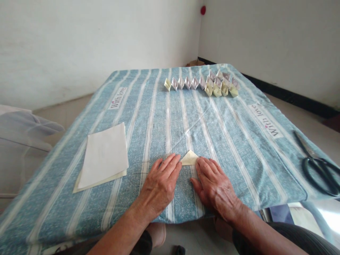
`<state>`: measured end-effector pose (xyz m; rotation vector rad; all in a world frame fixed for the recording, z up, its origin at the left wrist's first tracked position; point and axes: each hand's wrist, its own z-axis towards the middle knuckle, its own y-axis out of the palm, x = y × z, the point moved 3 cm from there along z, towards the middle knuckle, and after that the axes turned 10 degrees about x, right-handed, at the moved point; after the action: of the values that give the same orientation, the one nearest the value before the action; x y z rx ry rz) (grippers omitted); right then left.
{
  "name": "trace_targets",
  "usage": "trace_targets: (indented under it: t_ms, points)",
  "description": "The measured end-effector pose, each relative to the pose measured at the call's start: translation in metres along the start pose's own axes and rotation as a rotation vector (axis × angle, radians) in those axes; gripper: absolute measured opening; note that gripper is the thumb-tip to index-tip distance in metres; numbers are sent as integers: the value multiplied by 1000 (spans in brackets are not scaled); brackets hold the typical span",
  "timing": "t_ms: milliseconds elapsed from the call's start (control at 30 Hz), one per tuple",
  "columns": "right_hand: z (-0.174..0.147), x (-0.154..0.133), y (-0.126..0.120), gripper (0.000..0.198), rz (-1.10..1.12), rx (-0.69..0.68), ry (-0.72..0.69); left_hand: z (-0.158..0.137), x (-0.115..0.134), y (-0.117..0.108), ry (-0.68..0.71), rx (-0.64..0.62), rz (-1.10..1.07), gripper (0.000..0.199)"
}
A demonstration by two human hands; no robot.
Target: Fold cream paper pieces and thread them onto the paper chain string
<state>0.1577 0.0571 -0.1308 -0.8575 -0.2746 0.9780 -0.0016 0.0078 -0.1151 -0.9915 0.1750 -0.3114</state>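
A small cream paper folded into a triangle point(189, 158) lies flat on the striped cloth, its point facing away from me. My left hand point(162, 180) rests palm down at its left corner, fingers stretched out and fingertips touching or very near the edge. On the other side, my right hand point(214, 182) lies flat with its fingertips over the right corner and the thumb spread apart. The fingers hide both lower corners of the triangle.
Blue-and-white striped cloth point(148, 141) covers the table. Stacked paper sheets point(105, 156) lie at the left. Several folded paper boats point(194, 83) stand in rows at the far side. Black-handled scissors point(318, 170) rest near the right edge.
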Motion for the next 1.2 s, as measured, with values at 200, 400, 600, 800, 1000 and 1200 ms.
trace_targets:
  t_ms: [200, 400, 600, 800, 1000, 1200]
  points:
    - [-1, 4, -1, 34, -35, 29, 2, -1, 0, 0, 10, 25, 12, 34]
    - [-3, 8, -5, 31, -112, 45, 24, -1, -1, 1, 14, 35, 9, 34]
    - [-3, 15, -8, 30, -180, 42, 50, -1, -3, 1, 21, 54, 9, 35]
    - [-1, 24, -12, 22, -183, 62, 65, 0, -3, 1, 32, 58, -2, 36]
    - [2, 23, -8, 24, -63, 80, -71, 1, -4, 2, 12, 57, -14, 35]
    - [4, 19, 0, 30, -38, -26, -66, 1, -4, 2, -8, 65, -28, 33]
